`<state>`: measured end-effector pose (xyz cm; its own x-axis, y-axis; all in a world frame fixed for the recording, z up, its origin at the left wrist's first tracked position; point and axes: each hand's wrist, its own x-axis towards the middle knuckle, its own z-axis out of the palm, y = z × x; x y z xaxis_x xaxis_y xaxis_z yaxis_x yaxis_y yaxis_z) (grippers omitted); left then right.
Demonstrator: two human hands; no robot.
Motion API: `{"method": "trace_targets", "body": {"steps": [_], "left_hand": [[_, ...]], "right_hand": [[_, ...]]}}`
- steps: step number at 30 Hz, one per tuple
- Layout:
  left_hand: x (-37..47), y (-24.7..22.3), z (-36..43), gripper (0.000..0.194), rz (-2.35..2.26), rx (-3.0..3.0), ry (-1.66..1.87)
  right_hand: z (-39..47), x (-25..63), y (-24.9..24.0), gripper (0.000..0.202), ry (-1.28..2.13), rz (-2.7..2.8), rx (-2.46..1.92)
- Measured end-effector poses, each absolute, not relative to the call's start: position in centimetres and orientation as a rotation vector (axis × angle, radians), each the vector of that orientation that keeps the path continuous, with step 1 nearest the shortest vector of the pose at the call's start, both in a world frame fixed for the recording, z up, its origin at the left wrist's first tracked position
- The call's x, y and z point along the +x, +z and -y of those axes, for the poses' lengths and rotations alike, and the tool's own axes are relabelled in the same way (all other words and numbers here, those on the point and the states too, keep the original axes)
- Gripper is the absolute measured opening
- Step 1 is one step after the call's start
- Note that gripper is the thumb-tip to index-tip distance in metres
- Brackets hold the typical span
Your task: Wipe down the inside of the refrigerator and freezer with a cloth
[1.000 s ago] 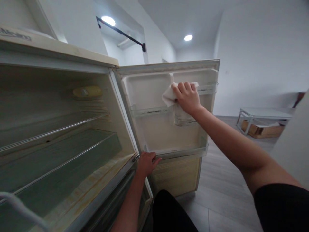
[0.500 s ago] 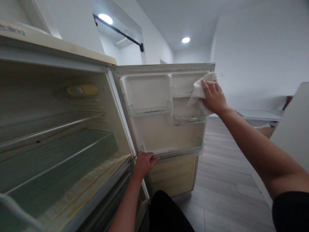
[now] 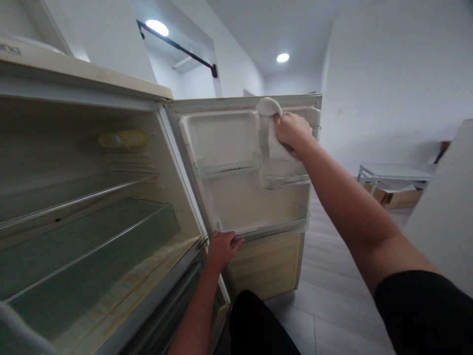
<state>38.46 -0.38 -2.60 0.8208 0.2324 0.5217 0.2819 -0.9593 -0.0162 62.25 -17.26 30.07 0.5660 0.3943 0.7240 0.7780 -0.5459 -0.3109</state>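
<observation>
A refrigerator door (image 3: 229, 202) stands open in front of me, its inner side with clear plastic shelves facing me. My right hand (image 3: 293, 132) is closed on a white cloth (image 3: 277, 145) at the upper right compartment of the door; part of the cloth curls up above the fingers. The hand and cloth hide much of the upper small shelf there. Low on the hinge side, my left hand (image 3: 222, 249) curls over the near end of the bottom door shelf (image 3: 275, 230), fingers wrapped on its rim.
The fridge interior (image 3: 88, 231) with glass shelves and yellowish stains opens at left. A white curved thing (image 3: 22, 328) shows at bottom left. Beyond the door stand a low table (image 3: 397, 171) and a cardboard box (image 3: 402, 198). A white panel (image 3: 443, 217) rises at right.
My right hand has moved left with the cloth, from the door's outer edge to the middle divider. My left hand stays on the bottom shelf. The view has shifted slightly.
</observation>
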Motion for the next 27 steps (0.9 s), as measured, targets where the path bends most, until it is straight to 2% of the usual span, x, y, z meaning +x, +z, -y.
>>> {"method": "trace_targets", "body": {"steps": [3, 7, 9, 12, 14, 18, 27], "left_hand": [[38.3, -2.5, 0.5, 0.040, 0.411, -2.912, -0.820], [37.7, -2.4, 0.3, 0.042, 0.392, -2.914, -0.821], [37.2, -2.4, 0.0, 0.042, 0.364, -2.933, -0.814], [36.4, -2.5, -0.7, 0.042, 0.306, -2.964, -0.800], [36.1, -2.6, -1.0, 0.042, 0.290, -2.970, -0.795], [35.6, -2.6, -1.4, 0.041, 0.282, -2.958, -0.824], [35.2, -2.4, -1.4, 0.042, 0.228, -2.966, -0.842]], "right_hand": [[15.5, 60.1, 29.8, 0.056, -0.825, 1.017, -2.174], [16.4, 57.7, 25.1, 0.050, -1.164, 1.250, -1.954], [18.0, 57.9, 22.3, 0.049, -1.260, 1.537, -1.847], [20.2, 59.4, 20.1, 0.055, -1.200, 2.061, -1.740], [21.1, 60.2, 20.1, 0.058, -1.094, 2.224, -1.727], [22.1, 60.7, 21.6, 0.061, -1.010, 2.201, -1.879], [20.4, 62.1, 22.2, 0.042, -1.101, 2.133, -2.178]]}}
